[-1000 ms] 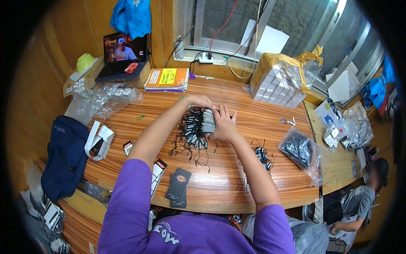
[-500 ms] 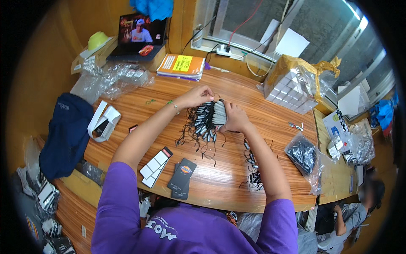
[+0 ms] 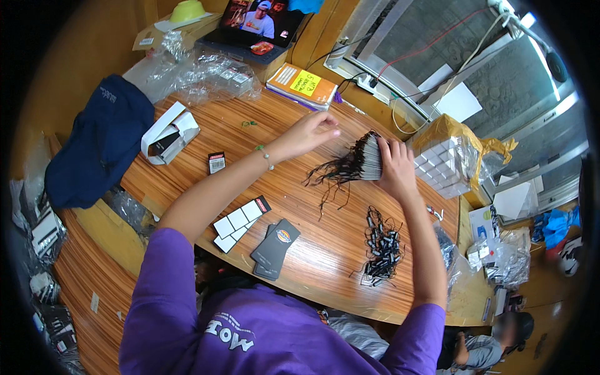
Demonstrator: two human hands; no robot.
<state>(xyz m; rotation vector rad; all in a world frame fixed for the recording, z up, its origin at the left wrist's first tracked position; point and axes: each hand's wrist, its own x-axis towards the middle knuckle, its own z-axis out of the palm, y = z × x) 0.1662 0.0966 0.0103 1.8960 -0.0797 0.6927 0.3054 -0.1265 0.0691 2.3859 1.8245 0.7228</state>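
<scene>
A thick stack of hang tags (image 3: 371,157), seen edge-on, stands on the wooden table. My right hand (image 3: 397,167) grips it from the right, fingers over the top edge. Black strings (image 3: 340,167) trail leftward from the stack across the tabletop. To the left of the stack, my left hand (image 3: 312,133) hovers with its fingers loosely bent and apart; nothing shows in it. Between my forearms and nearer to me, a heap of black tag strings (image 3: 382,250) with small dark fasteners lies beside my right forearm.
Dark printed cards (image 3: 275,250) and white-panelled label cards (image 3: 240,224) lie near the front edge. A small tag (image 3: 216,163) and white paper loop (image 3: 170,134) sit at left, by a navy cloth bag (image 3: 100,144). Notebooks (image 3: 303,85), a laptop (image 3: 250,31) and wrapped white boxes (image 3: 444,164) stand behind.
My left hand has come away from the stack and its fingers have parted. The stack has turned in my right hand, its strings now trailing left. The whole view has swung.
</scene>
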